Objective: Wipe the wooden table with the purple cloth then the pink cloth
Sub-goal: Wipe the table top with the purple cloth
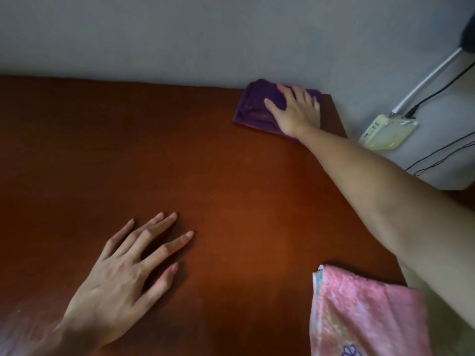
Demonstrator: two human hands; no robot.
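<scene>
The reddish-brown wooden table fills most of the view. A folded purple cloth lies at the table's far right corner, close to the wall. My right hand presses flat on the cloth with fingers spread, the arm stretched across the table's right edge. My left hand rests palm down on the bare wood at the near left, fingers apart, holding nothing. A pink patterned cloth lies folded at the near right corner, partly overhanging the edge.
A grey wall runs along the table's far edge. Right of the table, a cream-coloured power adapter box with black cables and a white conduit is fixed on the wall.
</scene>
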